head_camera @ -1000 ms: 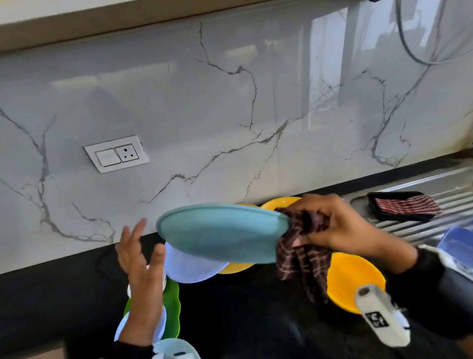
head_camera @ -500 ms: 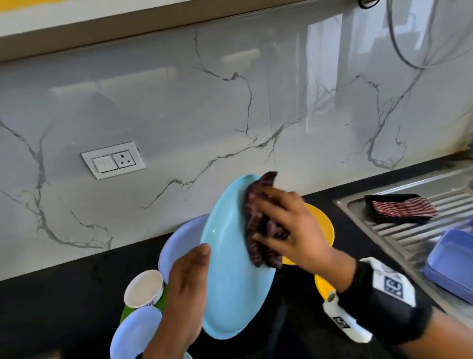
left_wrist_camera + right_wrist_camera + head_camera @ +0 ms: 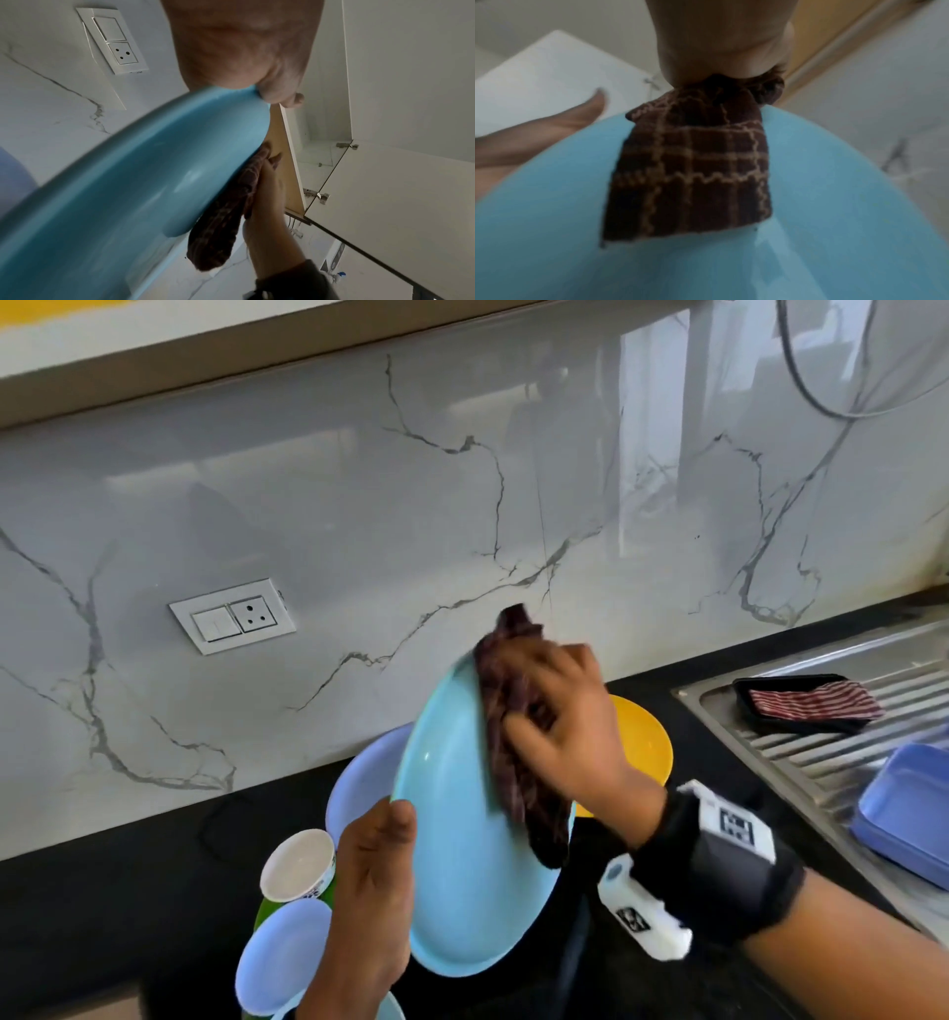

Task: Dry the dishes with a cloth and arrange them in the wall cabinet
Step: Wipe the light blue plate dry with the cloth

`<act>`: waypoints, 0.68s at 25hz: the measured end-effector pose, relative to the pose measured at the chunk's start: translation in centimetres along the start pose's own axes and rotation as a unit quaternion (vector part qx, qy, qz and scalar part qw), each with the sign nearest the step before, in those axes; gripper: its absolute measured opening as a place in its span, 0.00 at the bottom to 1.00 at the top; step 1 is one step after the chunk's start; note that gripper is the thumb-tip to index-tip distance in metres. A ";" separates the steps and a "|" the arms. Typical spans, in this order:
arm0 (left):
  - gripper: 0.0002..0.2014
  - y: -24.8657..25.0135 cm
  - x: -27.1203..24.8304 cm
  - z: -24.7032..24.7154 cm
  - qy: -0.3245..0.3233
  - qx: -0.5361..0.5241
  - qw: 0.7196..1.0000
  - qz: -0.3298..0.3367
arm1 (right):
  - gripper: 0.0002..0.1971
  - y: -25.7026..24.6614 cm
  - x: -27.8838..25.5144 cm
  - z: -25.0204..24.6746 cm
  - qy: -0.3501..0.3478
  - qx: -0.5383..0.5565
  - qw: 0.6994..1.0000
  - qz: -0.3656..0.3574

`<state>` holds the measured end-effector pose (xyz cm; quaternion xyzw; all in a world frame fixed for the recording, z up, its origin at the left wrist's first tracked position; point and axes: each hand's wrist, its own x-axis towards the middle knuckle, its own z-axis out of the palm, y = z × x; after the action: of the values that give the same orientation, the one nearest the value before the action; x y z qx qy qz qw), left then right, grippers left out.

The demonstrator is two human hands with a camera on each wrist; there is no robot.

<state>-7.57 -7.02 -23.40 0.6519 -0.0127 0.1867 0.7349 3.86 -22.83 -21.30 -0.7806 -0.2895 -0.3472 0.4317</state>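
A light blue plate (image 3: 462, 865) stands tilted on edge above the black counter. My left hand (image 3: 375, 875) grips its lower left rim, thumb on the front face and fingers behind. My right hand (image 3: 565, 737) holds a bunched brown checked cloth (image 3: 513, 726) and presses it against the plate's upper right part. The left wrist view shows the plate's back (image 3: 128, 192) with the cloth (image 3: 226, 223) behind its edge, and the open wall cabinet (image 3: 321, 152) overhead. In the right wrist view, the cloth (image 3: 693, 172) lies on the plate (image 3: 834, 223).
On the counter below lie a yellow plate (image 3: 642, 747), a lavender plate (image 3: 364, 778), a white cup (image 3: 298, 865), a small lavender plate (image 3: 282, 958) and a green one (image 3: 267, 911). The steel drainboard (image 3: 821, 752) at right holds a black tray (image 3: 739, 690) and a blue container (image 3: 909, 814).
The plate went from lying flat in my right hand to standing on edge in my left hand's grip. My right hand has wiped the cloth up toward the top rim.
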 end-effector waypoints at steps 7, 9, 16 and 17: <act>0.37 -0.3 0.2 -0.2 -0.006 -0.033 0.999 0.011 | 0.26 -1.2 -2.0 1.6 0.000 -0.012 0.988 -0.151; 0.38 -1.0 0.2 -0.6 -0.022 -0.039 0.999 0.010 | 0.24 -2.4 -4.7 3.0 -0.022 -0.008 0.963 -0.270; 0.29 -0.3 0.1 -0.1 0.000 0.034 0.997 0.070 | 0.20 -2.5 -1.8 3.1 0.060 0.024 0.968 -0.243; 0.25 -0.2 -0.1 0.1 0.004 0.048 0.995 0.084 | 0.20 -2.2 -1.0 3.3 0.085 0.054 0.977 -0.187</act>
<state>-7.56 -7.14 -23.64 0.6820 -0.0556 0.2508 0.6847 2.62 -19.08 -22.30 -0.6558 -0.4107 -0.4712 0.4234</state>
